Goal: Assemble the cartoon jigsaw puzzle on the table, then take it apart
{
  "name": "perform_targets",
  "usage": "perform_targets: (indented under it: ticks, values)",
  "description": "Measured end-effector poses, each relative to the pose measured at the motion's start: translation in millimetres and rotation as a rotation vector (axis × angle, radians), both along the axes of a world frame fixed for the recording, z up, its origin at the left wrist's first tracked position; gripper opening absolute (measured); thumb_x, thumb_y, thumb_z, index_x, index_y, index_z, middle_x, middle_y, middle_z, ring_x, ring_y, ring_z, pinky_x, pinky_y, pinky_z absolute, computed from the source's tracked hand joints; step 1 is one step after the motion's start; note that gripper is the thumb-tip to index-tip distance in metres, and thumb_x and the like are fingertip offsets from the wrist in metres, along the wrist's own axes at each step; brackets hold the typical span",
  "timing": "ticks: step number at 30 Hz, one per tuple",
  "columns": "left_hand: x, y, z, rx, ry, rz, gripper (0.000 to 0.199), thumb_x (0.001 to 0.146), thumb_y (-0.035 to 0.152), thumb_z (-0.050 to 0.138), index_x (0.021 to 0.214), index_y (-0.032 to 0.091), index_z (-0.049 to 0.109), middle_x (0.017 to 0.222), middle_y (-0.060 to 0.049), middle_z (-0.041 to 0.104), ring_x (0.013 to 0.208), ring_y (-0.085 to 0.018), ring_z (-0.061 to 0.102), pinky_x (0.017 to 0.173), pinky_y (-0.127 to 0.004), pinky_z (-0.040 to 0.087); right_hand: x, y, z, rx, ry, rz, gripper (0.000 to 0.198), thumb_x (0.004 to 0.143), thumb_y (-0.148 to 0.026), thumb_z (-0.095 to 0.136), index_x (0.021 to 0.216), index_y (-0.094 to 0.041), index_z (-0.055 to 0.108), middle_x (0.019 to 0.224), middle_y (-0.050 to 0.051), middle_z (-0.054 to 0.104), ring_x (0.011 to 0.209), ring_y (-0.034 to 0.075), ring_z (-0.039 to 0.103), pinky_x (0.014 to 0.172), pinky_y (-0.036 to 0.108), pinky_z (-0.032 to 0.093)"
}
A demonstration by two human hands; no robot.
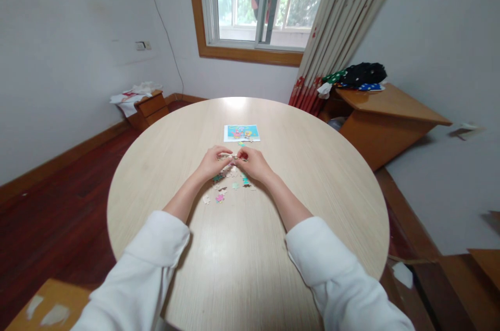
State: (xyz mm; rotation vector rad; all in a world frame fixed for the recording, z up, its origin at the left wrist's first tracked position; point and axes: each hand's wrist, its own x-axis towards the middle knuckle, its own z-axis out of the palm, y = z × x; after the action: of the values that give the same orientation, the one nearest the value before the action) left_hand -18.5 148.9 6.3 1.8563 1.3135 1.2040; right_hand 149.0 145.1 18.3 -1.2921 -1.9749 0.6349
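My left hand and my right hand meet near the middle of the round table. Both are closed in a pinch around small jigsaw puzzle pieces, partly hidden by the fingers. Loose puzzle pieces lie scattered just below my hands, among them a pink piece, a pale green piece and a whitish piece. Beyond my fingertips lies a picture card with colourful cartoon figures on blue. A few pieces rest at its lower edge.
A window with a curtain stands behind the table. To the right, a wooden cabinet carries dark cloth. A small wooden stand with papers or cloth is at the left.
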Motion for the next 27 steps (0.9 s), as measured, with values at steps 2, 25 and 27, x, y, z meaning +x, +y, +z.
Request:
perform_targets:
  ticks: [2,25,27]
  values:
    - [1.3,-0.9,-0.9,-0.042,0.003,-0.062,0.018,0.065,0.028,0.068,0.078,0.015,0.069,0.085,-0.008,0.068,0.08,-0.019,0.06,0.075,-0.031,0.045,-1.0,2.0,-0.7,0.017,0.124,-0.004,0.006,0.074,-0.021,0.06,0.075,-0.016,0.062,0.074,0.0,0.063,0.072,0.014,0.055,0.07,0.026,0.041]
    - [2.6,-1.7,1.9,-0.03,-0.103,0.067,0.009,0.065,0.024,0.058,0.062,0.016,0.057,0.052,0.004,0.052,0.05,-0.009,0.045,0.051,-0.021,0.034,-4.8,5.5,2.6,-0.159,0.583,0.123,0.023,0.063,-0.025,0.067,0.084,-0.017,0.069,0.078,0.003,0.066,0.068,0.013,0.057,0.067,0.03,0.048]
    - [2.3,-0.9,1.7,-0.04,-0.127,0.064,0.009,0.064,0.024,0.058,0.062,0.016,0.056,0.053,0.004,0.053,0.051,-0.009,0.046,0.051,-0.021,0.034,-5.3,5.0,3.5,-0.17,0.589,0.122,0.021,0.063,-0.024,0.067,0.083,-0.018,0.069,0.079,0.003,0.067,0.068,0.013,0.058,0.068,0.03,0.048]
